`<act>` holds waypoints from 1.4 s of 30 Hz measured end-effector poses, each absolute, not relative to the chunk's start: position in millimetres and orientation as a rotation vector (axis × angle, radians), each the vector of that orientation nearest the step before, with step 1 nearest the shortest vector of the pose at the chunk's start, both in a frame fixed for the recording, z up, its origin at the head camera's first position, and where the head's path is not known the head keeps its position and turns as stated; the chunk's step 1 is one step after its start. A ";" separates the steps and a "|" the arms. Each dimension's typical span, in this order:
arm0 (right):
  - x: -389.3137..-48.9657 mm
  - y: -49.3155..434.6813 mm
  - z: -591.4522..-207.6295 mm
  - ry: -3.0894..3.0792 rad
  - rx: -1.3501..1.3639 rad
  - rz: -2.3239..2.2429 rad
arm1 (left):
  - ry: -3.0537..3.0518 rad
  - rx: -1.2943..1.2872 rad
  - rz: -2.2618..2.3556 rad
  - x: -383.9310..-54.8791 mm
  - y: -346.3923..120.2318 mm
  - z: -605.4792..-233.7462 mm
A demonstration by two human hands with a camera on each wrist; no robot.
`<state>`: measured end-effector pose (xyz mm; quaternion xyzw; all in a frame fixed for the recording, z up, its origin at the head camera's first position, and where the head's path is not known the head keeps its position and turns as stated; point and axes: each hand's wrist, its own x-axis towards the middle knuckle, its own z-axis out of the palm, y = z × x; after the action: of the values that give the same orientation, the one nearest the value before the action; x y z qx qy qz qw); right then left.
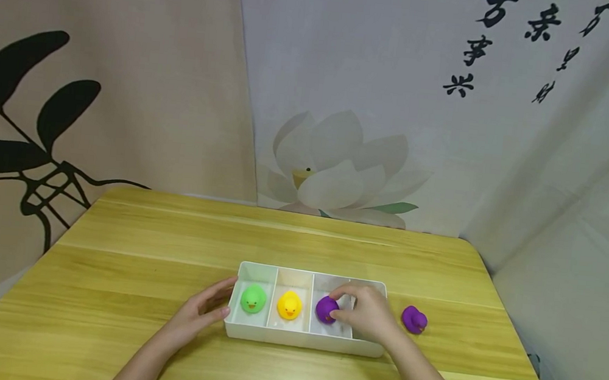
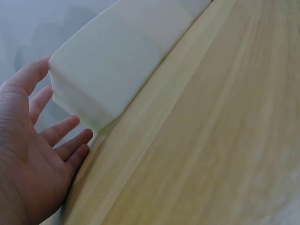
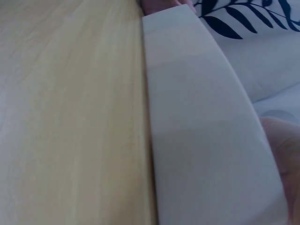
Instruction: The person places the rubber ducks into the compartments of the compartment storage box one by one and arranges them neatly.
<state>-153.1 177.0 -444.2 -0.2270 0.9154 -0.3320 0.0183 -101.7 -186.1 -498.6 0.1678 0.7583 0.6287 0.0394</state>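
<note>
A white divided tray (image 1: 306,339) lies on the wooden table. In its leftmost compartment sits a green toy duck (image 1: 253,298), with a yellow toy duck (image 1: 289,305) one compartment to the right. My right hand (image 1: 367,312) reaches over the tray's right end and pinches a purple toy duck (image 1: 326,309) between thumb and finger, inside the third compartment. At the tray's left end, my left hand (image 1: 203,312) touches the wall with spread, fairly straight fingers, as the left wrist view also shows. The right wrist view has mostly the tray's side wall (image 3: 201,117), with the right hand partly at its edge.
A second purple toy duck (image 1: 414,320) lies on the table to the right of the tray, beside the right forearm. Behind the table (image 1: 168,232) hang cloth backdrops (image 1: 350,54) with a printed flower, leaves and black characters.
</note>
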 end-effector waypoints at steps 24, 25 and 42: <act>-122.7 234.8 -421.6 2.954 -0.596 -1.410 | 2.332 0.508 1.929 -103.0 -186.0 -497.5; -121.9 238.4 -422.7 2.951 -0.602 -1.426 | 2.332 0.511 1.930 -103.1 -185.8 -497.7; -113.0 282.5 -435.9 3.035 -0.577 -1.471 | 2.317 0.515 1.938 -102.5 -185.6 -499.9</act>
<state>-113.0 282.5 -435.9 -0.1670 0.8782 -0.4258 -0.1396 -102.5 -185.6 -499.9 0.1680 0.7554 0.6321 0.0387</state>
